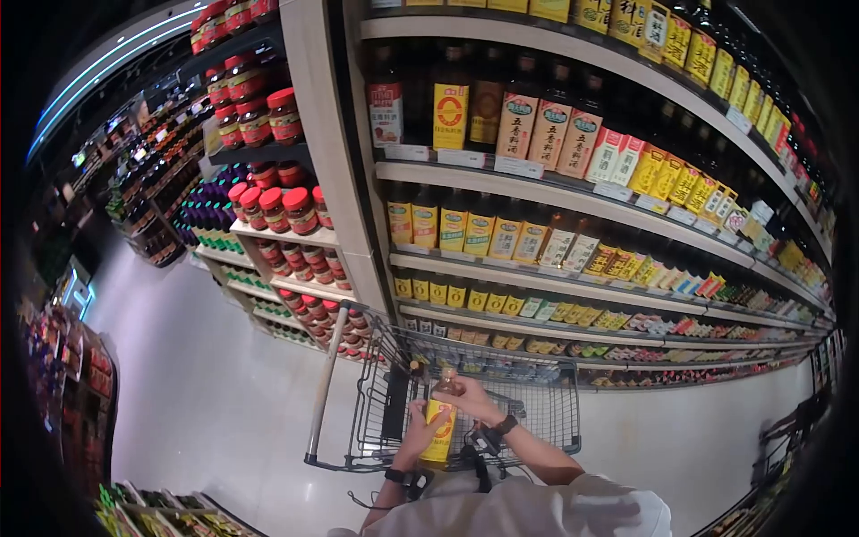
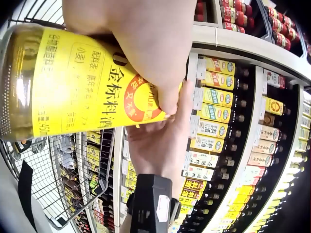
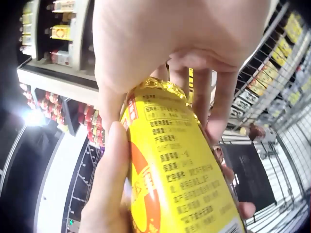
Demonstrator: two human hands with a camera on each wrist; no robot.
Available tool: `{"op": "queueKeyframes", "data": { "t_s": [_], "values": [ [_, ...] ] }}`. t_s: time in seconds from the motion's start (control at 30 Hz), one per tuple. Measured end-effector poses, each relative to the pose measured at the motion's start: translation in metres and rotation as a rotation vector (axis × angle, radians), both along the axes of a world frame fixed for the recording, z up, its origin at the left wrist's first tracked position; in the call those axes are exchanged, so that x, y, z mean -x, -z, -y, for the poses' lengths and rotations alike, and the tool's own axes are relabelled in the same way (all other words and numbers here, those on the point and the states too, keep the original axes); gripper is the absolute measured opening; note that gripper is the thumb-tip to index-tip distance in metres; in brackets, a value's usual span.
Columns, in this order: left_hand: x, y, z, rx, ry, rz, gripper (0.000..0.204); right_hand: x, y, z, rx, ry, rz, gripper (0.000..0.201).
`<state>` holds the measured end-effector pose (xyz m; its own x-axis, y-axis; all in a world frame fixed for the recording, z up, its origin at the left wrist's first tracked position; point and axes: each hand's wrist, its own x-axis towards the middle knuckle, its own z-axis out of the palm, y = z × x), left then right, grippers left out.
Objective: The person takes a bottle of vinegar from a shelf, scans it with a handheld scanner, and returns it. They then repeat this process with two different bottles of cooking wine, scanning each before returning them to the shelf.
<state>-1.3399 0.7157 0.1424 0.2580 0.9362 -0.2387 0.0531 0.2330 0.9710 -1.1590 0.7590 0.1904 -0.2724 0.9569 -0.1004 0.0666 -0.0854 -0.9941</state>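
Observation:
Both hands hold a glass bottle of cooking wine with a yellow wraparound label (image 1: pixel 438 436) above the shopping cart, close to the body. My left hand (image 1: pixel 418 436) grips the bottle around its labelled body; in the left wrist view its thumb lies over the red ring on the label (image 2: pixel 77 82). Higher up, my right hand (image 1: pixel 480 402) curls its fingers around the bottle's neck and shoulder. In the right wrist view the gold-edged top of the label (image 3: pixel 170 121) shows under that palm, while the cap is hidden behind the hand.
The wire shopping cart (image 1: pixel 546 421) stands right in front, with another bottle (image 1: pixel 417 368) in it. Beyond it runs a long shelf (image 1: pixel 537 183) of boxed and labelled bottles. Red-lidded jars (image 1: pixel 300 210) fill the shelf end at left, beside the aisle floor (image 1: pixel 197 358).

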Motion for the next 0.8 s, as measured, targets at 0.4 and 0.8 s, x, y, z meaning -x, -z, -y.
{"op": "queueKeyframes", "data": {
  "t_s": [0.4, 0.8],
  "values": [
    [0.195, -0.022, -0.020, -0.510, -0.487, -1.053, 0.062, -0.048, -0.336, -0.099, -1.280, 0.392, 0.604, 0.047],
    [0.212, 0.030, 0.016, -0.283, -0.503, -1.245, 0.052, -0.076, -0.480, -0.214, -1.361, 0.441, 0.748, 0.059]
  ]
}}
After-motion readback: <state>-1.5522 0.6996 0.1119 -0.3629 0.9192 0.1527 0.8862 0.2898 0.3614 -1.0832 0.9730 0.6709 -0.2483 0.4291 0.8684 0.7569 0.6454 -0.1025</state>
